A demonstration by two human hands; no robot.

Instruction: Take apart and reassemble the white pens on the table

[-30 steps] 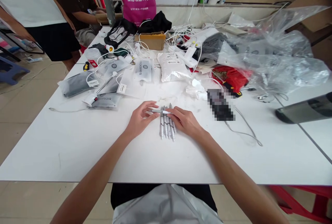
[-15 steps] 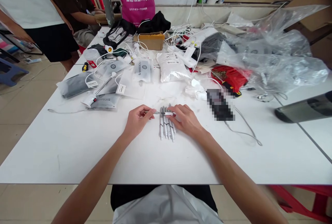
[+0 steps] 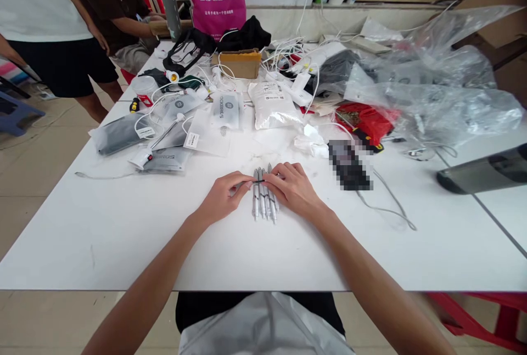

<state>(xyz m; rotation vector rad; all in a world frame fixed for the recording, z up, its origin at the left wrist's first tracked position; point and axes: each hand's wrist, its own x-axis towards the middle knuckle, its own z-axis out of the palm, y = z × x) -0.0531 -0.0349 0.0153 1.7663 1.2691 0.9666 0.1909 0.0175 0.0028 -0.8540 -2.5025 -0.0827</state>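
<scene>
Several silver-white pens (image 3: 262, 207) lie side by side on the white table in front of me, tips pointing away. Just above them, both my hands pinch a slim pen (image 3: 258, 181) held crosswise. Only a short dark stretch of it shows between the fingertips; the rest is hidden by my fingers. My left hand (image 3: 222, 197) grips its left end between thumb and forefinger. Around its right end the fingers of my right hand (image 3: 294, 187) are closed, partly covering the rightmost pens in the row.
Packed grey pouches (image 3: 164, 160) and a small lamp with a cable lie left. A white packet (image 3: 274, 107), cardboard box (image 3: 242, 65) and tangled cables fill the back. Right are a blurred-out phone-like object (image 3: 349, 165), clear plastic bags (image 3: 432, 97) and a dark bottle (image 3: 486, 171). Two people are at left.
My left hand has shifted slightly right, closer to my right hand. The white section seen at my right fingertips is now covered. The standing person at left has moved a little left.
</scene>
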